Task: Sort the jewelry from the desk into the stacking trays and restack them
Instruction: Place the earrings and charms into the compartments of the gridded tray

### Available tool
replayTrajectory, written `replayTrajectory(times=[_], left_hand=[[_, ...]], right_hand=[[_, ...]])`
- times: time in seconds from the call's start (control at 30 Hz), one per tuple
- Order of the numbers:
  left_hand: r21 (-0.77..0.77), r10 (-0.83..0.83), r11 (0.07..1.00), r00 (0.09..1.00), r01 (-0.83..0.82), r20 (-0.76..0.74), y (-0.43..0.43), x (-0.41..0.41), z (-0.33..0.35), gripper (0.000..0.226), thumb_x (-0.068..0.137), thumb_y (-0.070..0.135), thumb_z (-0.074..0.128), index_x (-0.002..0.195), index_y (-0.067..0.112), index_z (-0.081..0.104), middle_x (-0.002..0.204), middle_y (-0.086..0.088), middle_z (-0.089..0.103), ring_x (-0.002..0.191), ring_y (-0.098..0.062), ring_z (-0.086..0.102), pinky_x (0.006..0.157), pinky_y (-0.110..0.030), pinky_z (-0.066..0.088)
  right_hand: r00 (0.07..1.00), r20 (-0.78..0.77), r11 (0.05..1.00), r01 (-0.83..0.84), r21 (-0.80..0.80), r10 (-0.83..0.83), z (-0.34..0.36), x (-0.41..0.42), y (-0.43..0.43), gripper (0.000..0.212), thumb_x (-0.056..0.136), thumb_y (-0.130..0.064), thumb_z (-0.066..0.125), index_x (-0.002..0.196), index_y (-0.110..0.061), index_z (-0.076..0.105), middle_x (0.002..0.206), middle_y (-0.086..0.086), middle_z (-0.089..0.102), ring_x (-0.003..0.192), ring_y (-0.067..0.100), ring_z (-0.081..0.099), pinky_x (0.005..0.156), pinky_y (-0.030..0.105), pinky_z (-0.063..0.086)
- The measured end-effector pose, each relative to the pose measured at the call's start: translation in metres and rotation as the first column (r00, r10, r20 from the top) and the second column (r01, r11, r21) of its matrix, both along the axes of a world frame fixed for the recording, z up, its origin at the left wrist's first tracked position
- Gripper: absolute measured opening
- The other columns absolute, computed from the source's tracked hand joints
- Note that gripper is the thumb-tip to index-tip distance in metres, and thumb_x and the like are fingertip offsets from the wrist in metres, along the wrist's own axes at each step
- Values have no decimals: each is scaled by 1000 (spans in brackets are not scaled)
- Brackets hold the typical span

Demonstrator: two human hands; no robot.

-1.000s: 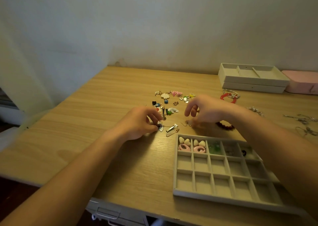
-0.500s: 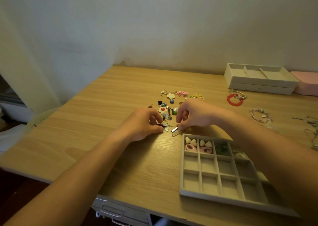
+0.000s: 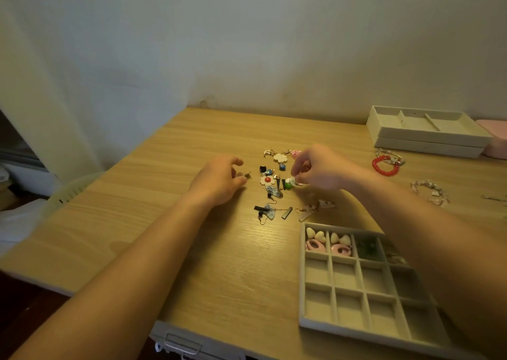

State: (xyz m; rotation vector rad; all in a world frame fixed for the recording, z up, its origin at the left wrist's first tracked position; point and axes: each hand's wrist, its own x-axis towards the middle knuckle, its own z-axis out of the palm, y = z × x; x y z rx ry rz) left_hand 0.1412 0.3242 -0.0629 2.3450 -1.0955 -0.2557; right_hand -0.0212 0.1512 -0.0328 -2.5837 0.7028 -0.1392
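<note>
Seemingly matching pairs for the tray (image 3: 302,277), the right hand (image 3: 321,167) pinches a pale earring (image 3: 293,182); the left hand (image 3: 216,180) curls beside a dark stud (image 3: 248,175), hold unclear.

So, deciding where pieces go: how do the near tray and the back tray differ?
The near tray has many small square cells; the back tray has a few long ones. The near tray lies alone with earrings in its far row; the back tray sits stacked on a second tray and looks empty. Both are pale grey.
</note>
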Motion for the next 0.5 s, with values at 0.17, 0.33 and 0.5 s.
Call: replayTrajectory(times=[0.17,0.33,0.5], left_hand=[[-18,-1,1000,993,3,118,-15,3,-7,23,90,38,72,113,33,71,99,9,63,95,-14,59,84,-33,51],[-62,-7,998,990,16,141,-17,6,-12,13,92,31,72,103,27,76,102,5,71,93,-12,61,86,-31,51],[-220,16,975,1000,-15,2,-7,1,-4,12,95,26,68,102,21,77,91,7,72,84,-12,66,77,-26,50]], right_hand=[[998,56,1000,25,8,-25,-1,18,-3,11,93,-17,72,92,-28,74,94,-11,66,89,6,59,72,24,46],[997,76,1000,24,15,-25,3,21,-7,11,93,-17,71,88,-26,74,84,-12,63,78,2,55,61,20,40],[997,64,999,37,14,-38,8,15,-10,11,96,-16,67,99,-21,77,96,-6,69,85,5,59,77,27,50]])
